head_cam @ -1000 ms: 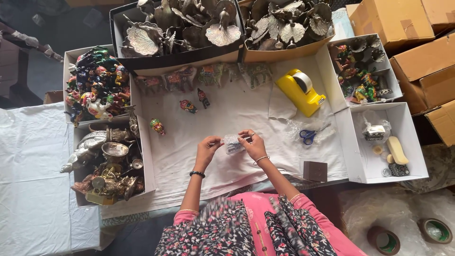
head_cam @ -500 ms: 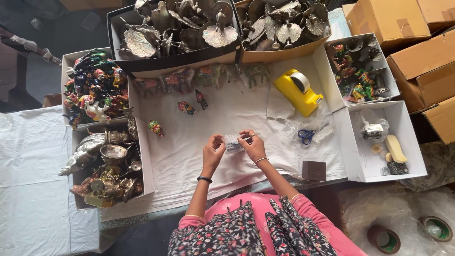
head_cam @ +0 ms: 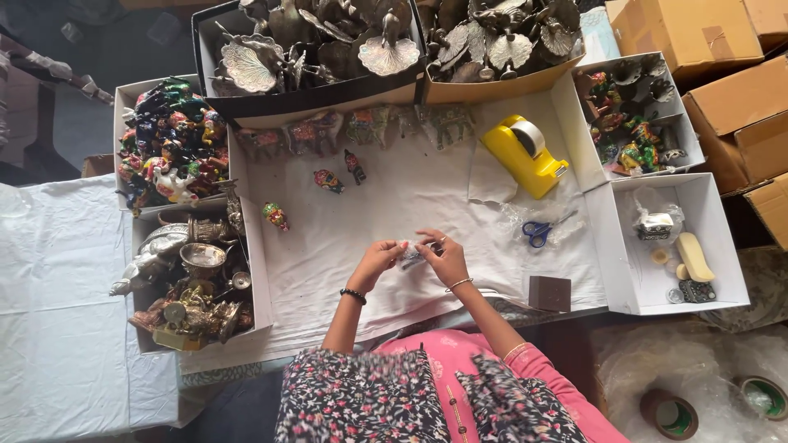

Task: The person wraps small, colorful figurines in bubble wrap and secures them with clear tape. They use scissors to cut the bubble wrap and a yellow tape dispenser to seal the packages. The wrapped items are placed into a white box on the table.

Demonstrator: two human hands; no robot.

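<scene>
Holding: a small item in clear wrap [head_cam: 410, 255], pinched between both hands near the middle of the white-covered table [head_cam: 394, 197]; what lies inside the wrap is too small to tell.
Left hand [head_cam: 379, 258]: fingers closed on the wrap's 9 o'clock end; a dark bead bracelet on the wrist.
Right hand [head_cam: 443, 256]: fingers closed on the wrap's 3 o'clock end; a thin bangle on the wrist.
Painted figurines: three small bright ones stand apart on the cloth at 10 to 11 o'clock of the hands, the green one [head_cam: 276, 216] nearest; a row of larger painted animals [head_cam: 353, 127] at 12 o'clock, along the far edge.
Tape dispenser [head_cam: 525, 154]: yellow, at 1 o'clock, well apart from the hands.
Scissors [head_cam: 542, 230]: blue-handled, at 3 o'clock, lying on crumpled clear plastic.
Small dark box [head_cam: 549, 293]: at 4 o'clock, near the table's near edge.
Left-side boxes: a white one of silver and brass pieces [head_cam: 193, 283] at 9 o'clock; one of painted figures [head_cam: 168, 152] at 10 o'clock.
Far boxes: two of dark metal leaf-shaped pieces [head_cam: 328, 49] at 12 o'clock.
Right-side boxes: a white one with small oddments [head_cam: 681, 246] at 3 o'clock; one of painted figures [head_cam: 628, 123] at 2 o'clock.
</scene>
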